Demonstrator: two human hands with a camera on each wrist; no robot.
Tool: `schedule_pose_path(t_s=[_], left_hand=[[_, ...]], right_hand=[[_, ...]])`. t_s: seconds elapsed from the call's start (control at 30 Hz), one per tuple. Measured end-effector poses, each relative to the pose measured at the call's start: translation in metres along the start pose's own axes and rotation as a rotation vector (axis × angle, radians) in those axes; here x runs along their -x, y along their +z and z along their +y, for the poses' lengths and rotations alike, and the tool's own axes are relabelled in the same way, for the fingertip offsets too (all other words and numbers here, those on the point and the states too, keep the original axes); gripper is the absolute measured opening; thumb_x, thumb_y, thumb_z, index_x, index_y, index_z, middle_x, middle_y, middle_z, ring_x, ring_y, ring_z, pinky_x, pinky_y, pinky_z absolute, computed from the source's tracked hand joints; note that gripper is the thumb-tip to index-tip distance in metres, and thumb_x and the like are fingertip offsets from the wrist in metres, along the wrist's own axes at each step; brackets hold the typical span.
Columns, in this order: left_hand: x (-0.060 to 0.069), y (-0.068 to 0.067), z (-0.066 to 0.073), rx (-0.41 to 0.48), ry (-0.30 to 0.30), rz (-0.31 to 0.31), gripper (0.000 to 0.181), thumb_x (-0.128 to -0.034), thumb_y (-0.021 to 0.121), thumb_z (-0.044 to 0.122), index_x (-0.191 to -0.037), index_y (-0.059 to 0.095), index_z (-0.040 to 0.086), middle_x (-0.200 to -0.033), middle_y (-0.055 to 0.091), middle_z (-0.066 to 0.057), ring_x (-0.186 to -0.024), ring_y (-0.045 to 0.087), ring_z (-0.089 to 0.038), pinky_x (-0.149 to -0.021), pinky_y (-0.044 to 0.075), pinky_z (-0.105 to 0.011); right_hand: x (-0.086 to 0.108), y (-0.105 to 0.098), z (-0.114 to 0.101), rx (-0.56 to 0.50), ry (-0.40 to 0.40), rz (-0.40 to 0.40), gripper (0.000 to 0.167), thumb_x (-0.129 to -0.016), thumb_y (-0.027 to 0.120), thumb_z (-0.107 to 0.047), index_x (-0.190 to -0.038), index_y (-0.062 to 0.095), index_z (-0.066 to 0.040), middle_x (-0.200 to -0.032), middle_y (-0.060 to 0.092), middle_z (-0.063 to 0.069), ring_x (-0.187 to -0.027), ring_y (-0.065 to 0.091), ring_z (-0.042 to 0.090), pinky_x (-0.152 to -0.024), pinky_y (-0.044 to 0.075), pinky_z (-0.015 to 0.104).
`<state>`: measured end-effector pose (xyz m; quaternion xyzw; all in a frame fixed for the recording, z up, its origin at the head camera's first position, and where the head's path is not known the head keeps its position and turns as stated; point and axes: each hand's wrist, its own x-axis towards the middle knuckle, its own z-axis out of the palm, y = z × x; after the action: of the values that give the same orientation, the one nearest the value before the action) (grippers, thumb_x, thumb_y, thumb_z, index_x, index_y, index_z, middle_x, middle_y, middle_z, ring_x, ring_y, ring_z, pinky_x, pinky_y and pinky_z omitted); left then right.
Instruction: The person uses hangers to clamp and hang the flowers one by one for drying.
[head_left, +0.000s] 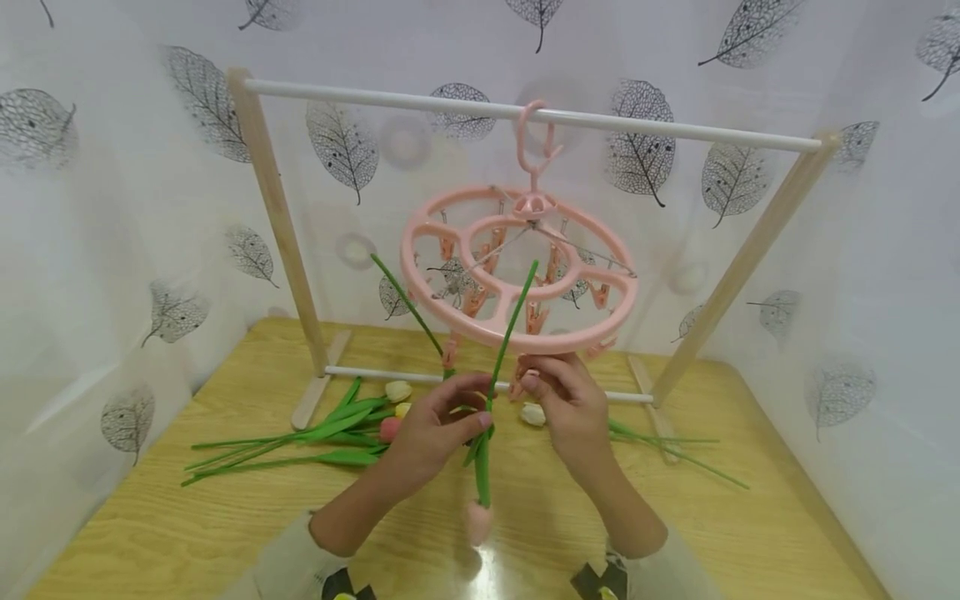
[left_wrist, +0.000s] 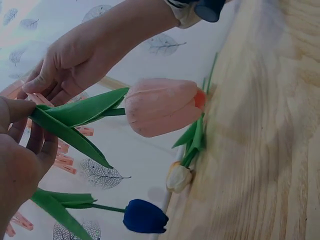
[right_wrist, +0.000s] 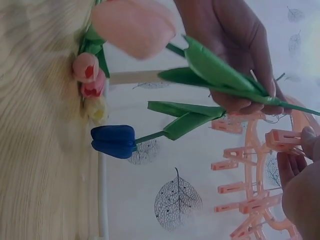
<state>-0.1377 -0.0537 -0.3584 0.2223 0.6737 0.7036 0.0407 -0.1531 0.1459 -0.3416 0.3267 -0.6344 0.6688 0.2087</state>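
My left hand (head_left: 438, 429) pinches the green stem of a light pink artificial tulip (head_left: 478, 523), whose blossom points down and stem rises in front of the hanger. With thumb and fingers my right hand (head_left: 573, 408) pinches a pink clothespin (right_wrist: 282, 140) at the near rim of the round pink clip hanger (head_left: 555, 342). The tulip's stem is close to that clothespin; whether it lies between the jaws I cannot tell. A blue tulip (left_wrist: 145, 216) hangs blossom-down from another clip; in the head view my left hand hides its blossom.
The hanger hooks over the white top rod (head_left: 390, 100) of a wooden-legged rack. Several tulips (head_left: 337, 433) lie on the table at left, pink, yellow and white among them. Right of centre lies a white tulip (head_left: 533, 414), with green stems (head_left: 682, 450) beyond my right hand.
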Motion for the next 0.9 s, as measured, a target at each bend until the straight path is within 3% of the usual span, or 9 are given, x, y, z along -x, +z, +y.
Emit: schedule_pose_path(t_s=[0.2,0.5,0.9], left_hand=[[0.001,0.004,-0.001,-0.002,0.02,0.035,0.045,-0.0958,0.067,0.006,-0.139,0.055,0.004,-0.124,0.061,-0.017,-0.111,0.058,-0.025,-0.083,0.056,-0.026],[0.0,0.01,-0.003,0.039,-0.001,0.075,0.043,-0.0946,0.068,0.003,-0.136,0.057,0.005,-0.127,0.061,-0.016,-0.112,0.058,-0.022,-0.083,0.057,-0.026],[0.0,0.013,-0.007,0.069,0.082,0.095,0.041,-0.0942,0.067,0.001,-0.133,0.058,0.007,-0.124,0.059,-0.013,-0.107,0.061,-0.018,-0.082,0.058,-0.026]], right_hand=[[0.0,0.005,-0.008,-0.05,0.106,0.029,0.022,-0.097,0.062,0.0,-0.11,0.061,0.017,-0.099,0.064,0.006,-0.081,0.07,0.014,-0.078,0.061,0.032],[0.0,0.01,-0.012,-0.025,0.2,0.098,0.014,-0.094,0.066,0.0,-0.105,0.064,0.01,-0.091,0.07,0.004,-0.076,0.07,0.013,-0.078,0.06,0.028],[0.0,0.015,-0.015,-0.069,0.26,0.142,0.018,-0.093,0.068,-0.001,-0.102,0.063,0.014,-0.091,0.07,0.0,-0.08,0.068,0.012,-0.081,0.059,0.027]])
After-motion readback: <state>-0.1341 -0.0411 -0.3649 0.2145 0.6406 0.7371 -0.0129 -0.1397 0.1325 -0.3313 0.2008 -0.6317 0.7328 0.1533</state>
